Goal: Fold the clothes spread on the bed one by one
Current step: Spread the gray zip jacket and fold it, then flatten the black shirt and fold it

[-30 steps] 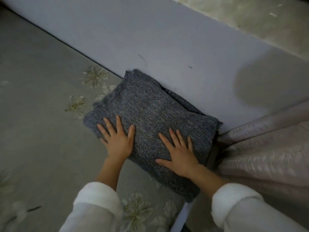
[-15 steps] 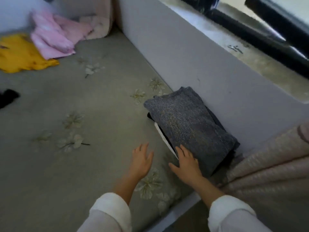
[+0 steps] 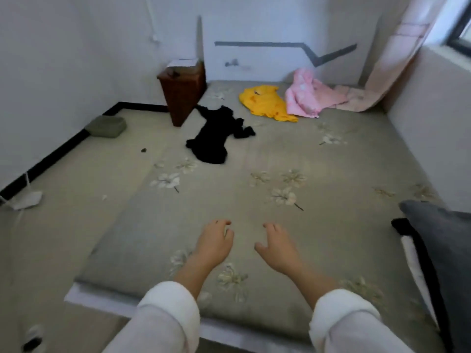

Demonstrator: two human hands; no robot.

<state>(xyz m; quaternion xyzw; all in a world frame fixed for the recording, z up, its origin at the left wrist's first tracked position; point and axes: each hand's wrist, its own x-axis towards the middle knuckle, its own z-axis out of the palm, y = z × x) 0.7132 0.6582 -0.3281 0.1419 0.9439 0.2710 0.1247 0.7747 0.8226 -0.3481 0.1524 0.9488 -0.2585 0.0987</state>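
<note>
Small white-walled room, and most of the view is the bed [image 3: 153,238], a low mattress with a grey-green flowery cover. At the right edge there's a folded stack [image 3: 438,240] with a dark grey knit on top, close to the wall. At the far end a pink garment [image 3: 305,98] and a yellow garment [image 3: 265,103] lie touching each other. Nearer the middle, a black garment [image 3: 211,141] is crumpled in a heap just beside a brown wooden box [image 3: 182,90]. Those three look unfolded, and I'd guess the black one goes next since it's closest. It looks thin, light and floppy, so it'll sag wherever you lift it. I'd pinch it at the shoulders or waistband (can't tell which end is which from here) and shake it flat first. The left hand [image 3: 215,244] and right hand [image 3: 277,250] hover low over the cover near the front edge, fingers loosely curled, holding nothing, well apart from the loose clothes.
</note>
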